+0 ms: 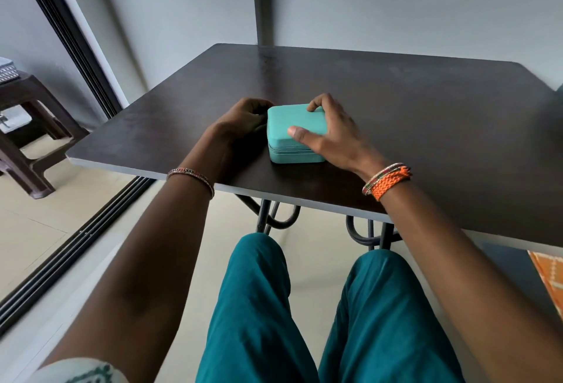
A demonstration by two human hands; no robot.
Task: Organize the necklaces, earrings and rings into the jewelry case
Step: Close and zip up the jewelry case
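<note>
**Item: jewelry case, closed, held on table**

Jewelry case (295, 132): small, turquoise, rounded corners, a zip seam running round its side. It lies flat on the dark table (426, 126), near the front edge, directly ahead of the seated person. Lid down; the interior and its compartments are not visible.

Right hand (332, 135): laid over the right side of the case, thumb pressed on the lid's near part, a curled fingertip on the far right corner, the case held between them. Judged purpose: steadying the case so it does not slide while the other hand works at it.

Left hand (243, 120): against the case's left side, fingers curled inward. Whether they pinch a zip pull cannot be told; the fingertips are hidden behind the hand. Placement suggests work at the zip.

Necklaces, earrings, rings: none visible on the table.

Worn items: bangles on both wrists; orange braided band (390, 183) on the right wrist.

Task stage, as judged: either the outset, case unopened, or the close, case zipped.

Surroundings: brown stool (27, 126) at left, beyond the sliding-door track.
</note>
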